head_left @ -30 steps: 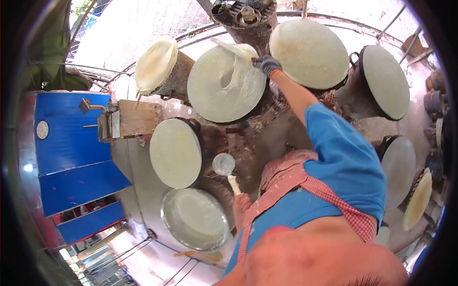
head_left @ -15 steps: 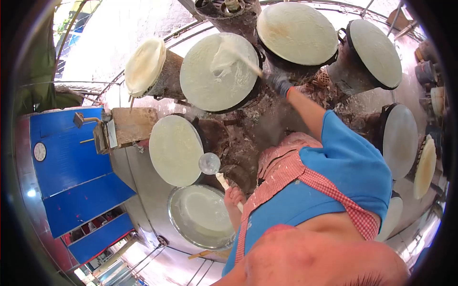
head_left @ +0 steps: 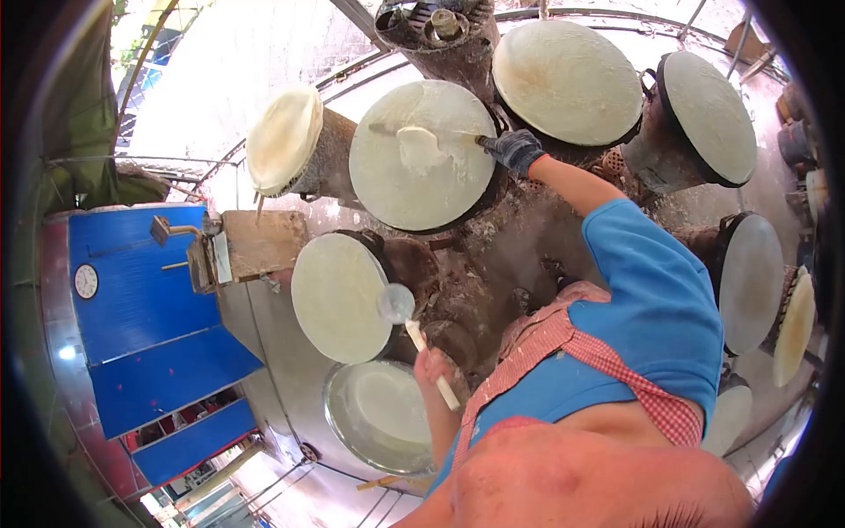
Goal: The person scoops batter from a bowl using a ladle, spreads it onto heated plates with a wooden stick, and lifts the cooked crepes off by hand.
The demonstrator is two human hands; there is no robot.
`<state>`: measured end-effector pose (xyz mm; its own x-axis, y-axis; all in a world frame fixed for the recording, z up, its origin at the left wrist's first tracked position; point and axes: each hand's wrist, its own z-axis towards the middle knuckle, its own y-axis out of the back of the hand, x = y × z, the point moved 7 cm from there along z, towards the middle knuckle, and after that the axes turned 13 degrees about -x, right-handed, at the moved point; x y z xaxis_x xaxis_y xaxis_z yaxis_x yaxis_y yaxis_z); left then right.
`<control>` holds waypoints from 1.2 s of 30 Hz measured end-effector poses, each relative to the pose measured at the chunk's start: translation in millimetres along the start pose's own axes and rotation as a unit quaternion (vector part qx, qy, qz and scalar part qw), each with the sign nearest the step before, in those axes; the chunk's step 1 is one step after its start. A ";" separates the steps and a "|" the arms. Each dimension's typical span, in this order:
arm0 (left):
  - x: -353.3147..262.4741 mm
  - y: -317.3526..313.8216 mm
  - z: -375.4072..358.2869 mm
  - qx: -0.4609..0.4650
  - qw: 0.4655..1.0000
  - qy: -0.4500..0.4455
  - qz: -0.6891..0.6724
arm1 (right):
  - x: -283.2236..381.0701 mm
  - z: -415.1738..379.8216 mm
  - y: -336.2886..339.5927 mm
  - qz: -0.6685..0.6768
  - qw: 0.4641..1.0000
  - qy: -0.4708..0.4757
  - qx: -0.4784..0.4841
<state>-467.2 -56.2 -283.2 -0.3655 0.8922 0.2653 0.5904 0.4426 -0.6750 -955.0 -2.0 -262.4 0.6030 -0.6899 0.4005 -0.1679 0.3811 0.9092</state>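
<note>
Strong light floods the upper left, bleaching the pale wall (head_left: 246, 70) nearly white, while the dark green cloth (head_left: 75, 132) sits in shade. A small glare spot burns beside the large, smooth blue panel (head_left: 145, 290). Blur smears the thin, pale tool (head_left: 465, 135); fisheye distortion bends the edges, and black vignetting swallows the corners.

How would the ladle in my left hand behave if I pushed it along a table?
The ladle is probably stiff: its handle looks thick and straight. It may be bowl-heavy, since the wide bowl sits at one end. That round outline might let it rock.
</note>
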 end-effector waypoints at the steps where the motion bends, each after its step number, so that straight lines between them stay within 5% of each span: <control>1: -6.3 -3.6 7.3 -0.003 0.999 -0.014 0.036 | 14.9 -10.5 -0.3 -0.050 0.992 0.100 0.066; 3: -18.8 -22.9 28.2 0.010 0.995 -0.023 0.098 | -3.1 -23.4 -0.2 -0.084 0.979 0.182 0.045; 6: -35.7 -66.0 67.3 0.073 0.977 -0.044 0.195 | -37.6 -32.9 21.5 -0.011 0.998 0.014 -0.065; 10: -15.8 -135.9 115.9 0.018 0.989 0.011 0.149 | -15.1 -64.0 7.1 -0.052 0.994 0.100 0.004; 15: 15.0 -177.1 161.7 -0.044 0.980 -0.080 0.177 | -46.6 -97.3 13.2 -0.092 0.990 0.032 -0.104; 16: 17.9 -175.9 177.8 -0.090 0.965 -0.126 0.213 | -26.6 -112.1 10.3 -0.189 0.977 0.047 -0.086; 18: 33.2 -173.8 203.9 -0.127 0.939 -0.176 0.266 | -25.6 -134.9 -66.7 -0.057 0.967 0.180 -0.171; 21: 68.6 -186.6 189.6 -0.090 0.980 -0.042 0.172 | -2.4 -155.0 -59.2 -0.022 0.997 0.050 -0.050; 23: 69.8 -183.4 126.9 0.109 0.979 0.102 0.136 | 14.3 -171.4 -17.4 -0.022 0.995 0.076 -0.057; 25: 57.3 -133.7 70.7 0.026 0.907 -0.189 0.376 | 34.6 -183.5 37.5 0.012 0.992 0.097 -0.083; 26: 54.2 -131.4 70.7 0.021 0.908 -0.185 0.376 | 31.3 -191.3 36.7 -0.029 0.987 0.125 -0.095; 28: 82.7 -102.2 54.8 0.042 0.980 0.074 0.183 | 30.6 -223.8 26.0 -0.073 0.984 0.144 -0.073; 29: 83.6 -103.8 56.4 0.046 0.987 0.118 0.103 | 33.2 -226.7 25.6 -0.036 0.985 0.125 -0.109; 34: 95.7 -105.8 41.6 0.042 0.978 0.204 0.020 | 22.2 -231.2 28.3 0.124 0.977 0.023 -0.175; 36: 102.9 -104.7 33.1 0.048 0.974 0.218 0.019 | 12.9 -237.0 25.6 0.165 0.979 -0.084 -0.090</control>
<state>-590.4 -13.7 -208.1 0.0092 0.8706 0.4920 0.5201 0.4160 -0.7460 -766.7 144.7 -261.0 0.3997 -0.5971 0.6955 -0.1815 0.6921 0.6986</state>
